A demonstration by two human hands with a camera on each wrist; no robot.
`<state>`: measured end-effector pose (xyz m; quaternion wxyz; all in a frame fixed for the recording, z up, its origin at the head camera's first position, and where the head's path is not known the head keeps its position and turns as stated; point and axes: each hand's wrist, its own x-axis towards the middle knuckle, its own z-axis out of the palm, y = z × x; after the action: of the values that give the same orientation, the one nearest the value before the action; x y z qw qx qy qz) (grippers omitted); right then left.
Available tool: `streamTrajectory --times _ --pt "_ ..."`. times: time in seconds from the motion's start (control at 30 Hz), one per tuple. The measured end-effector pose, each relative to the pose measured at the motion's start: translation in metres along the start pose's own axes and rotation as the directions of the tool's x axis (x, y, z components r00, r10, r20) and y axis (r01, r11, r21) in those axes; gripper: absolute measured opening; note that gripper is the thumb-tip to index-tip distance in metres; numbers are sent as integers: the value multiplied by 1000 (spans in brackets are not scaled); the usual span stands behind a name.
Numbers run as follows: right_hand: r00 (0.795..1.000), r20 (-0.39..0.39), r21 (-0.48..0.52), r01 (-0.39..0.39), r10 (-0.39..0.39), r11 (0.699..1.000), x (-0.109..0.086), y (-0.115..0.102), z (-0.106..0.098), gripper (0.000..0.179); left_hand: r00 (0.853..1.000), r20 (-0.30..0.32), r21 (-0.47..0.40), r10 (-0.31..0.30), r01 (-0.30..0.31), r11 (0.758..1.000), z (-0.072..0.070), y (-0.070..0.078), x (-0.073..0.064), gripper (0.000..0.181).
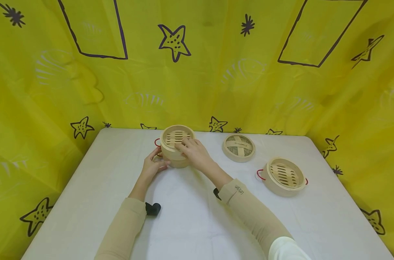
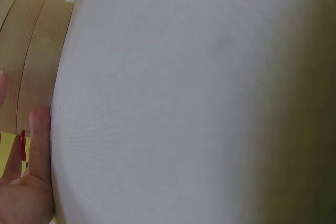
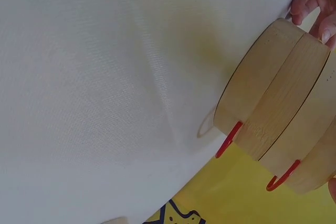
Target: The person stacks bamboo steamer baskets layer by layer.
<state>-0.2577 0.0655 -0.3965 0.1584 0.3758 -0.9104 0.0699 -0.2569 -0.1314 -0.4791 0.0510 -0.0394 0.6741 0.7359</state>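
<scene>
Two round bamboo steamer baskets stand stacked near the table's far edge, left of centre. The upper steamer basket (image 1: pixel 168 148) shows a slatted floor and a red handle at its left. Beneath it, the lower steamer basket (image 1: pixel 179 164) (image 2: pixel 44 51) (image 3: pixel 262 85) rests on the table. My left hand (image 1: pixel 150 167) (image 2: pixel 29 192) holds the stack low at its left side, thumb in front. Over the upper basket's right rim, my right hand (image 1: pixel 197 153) curls its fingers and grips it. Red handles (image 3: pixel 230 139) stick out from both baskets in the right wrist view.
A woven bamboo lid (image 1: pixel 238 148) lies right of the stack. Farther right and nearer stands another steamer basket (image 1: pixel 283 178) with red handles. White cloth (image 1: pixel 190 220) covers the table. A yellow patterned curtain (image 1: pixel 197 86) hangs behind and at both sides.
</scene>
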Motion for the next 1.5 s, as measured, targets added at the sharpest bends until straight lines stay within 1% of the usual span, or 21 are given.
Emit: streamTrajectory --times 0.3,0.63,0.83,0.9,1.1,1.5 --pt "1000 -14 -22 16 -16 1000 0 1 0 38 1000 1 -9 1 -1 1000 0 0 1 76" --pt "998 -67 -34 4 -6 999 -9 10 -10 40 1000 -5 1 -6 6 1000 0 1 0 77" --pt "994 -106 -31 -25 21 999 -21 18 -20 43 1000 -1 -3 -6 6 1000 1 0 1 78" --pt "994 -101 -38 -47 43 998 -25 21 -23 43 1000 -2 -4 -7 7 1000 1 0 1 79" --pt "992 -47 -19 -121 120 993 -40 32 -30 44 1000 -8 -8 -10 10 1000 1 0 0 80" --pt "986 -36 -28 -166 165 986 -72 49 -33 49 999 -20 -5 -30 30 1000 3 0 0 81"
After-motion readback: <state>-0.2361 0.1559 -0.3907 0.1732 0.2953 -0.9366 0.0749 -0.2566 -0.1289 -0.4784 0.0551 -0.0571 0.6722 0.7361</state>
